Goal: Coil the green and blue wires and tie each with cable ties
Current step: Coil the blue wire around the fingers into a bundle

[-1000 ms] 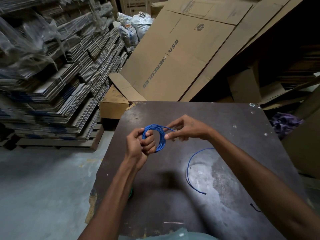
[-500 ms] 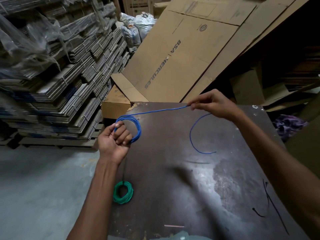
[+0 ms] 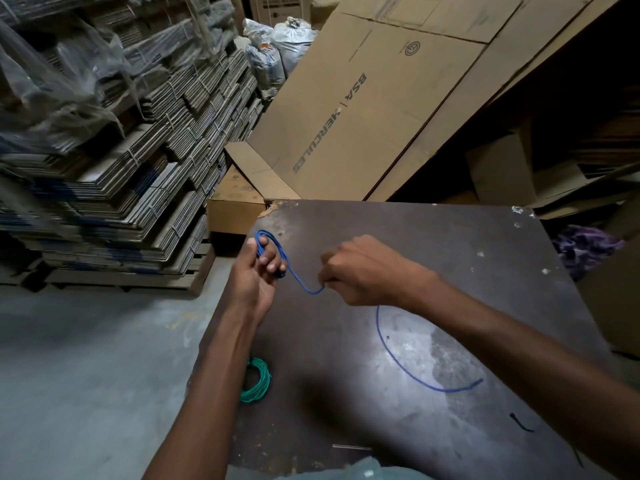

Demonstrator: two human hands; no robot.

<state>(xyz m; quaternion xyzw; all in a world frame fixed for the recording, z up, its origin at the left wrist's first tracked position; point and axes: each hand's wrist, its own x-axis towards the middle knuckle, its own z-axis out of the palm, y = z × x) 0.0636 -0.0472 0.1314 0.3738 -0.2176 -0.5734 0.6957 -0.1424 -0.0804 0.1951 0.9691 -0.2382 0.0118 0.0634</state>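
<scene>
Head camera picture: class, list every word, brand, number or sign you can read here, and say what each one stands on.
"BSA | HERCULES": printed sideways on the large flattened cardboard carton leaning behind the table.
Round logo stamp on the same carton: too small to read.
Print on the box at the top edge: blurred, unreadable.
Faint mark on the small carton by the table corner: unreadable.

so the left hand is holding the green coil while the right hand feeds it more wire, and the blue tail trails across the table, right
Not quite. In the head view, the left hand holds the blue coil, not the green one. The green coil lies on the table beside the left forearm. The rest stands: the right hand feeds it wire, and the blue tail trails across the table.
</scene>
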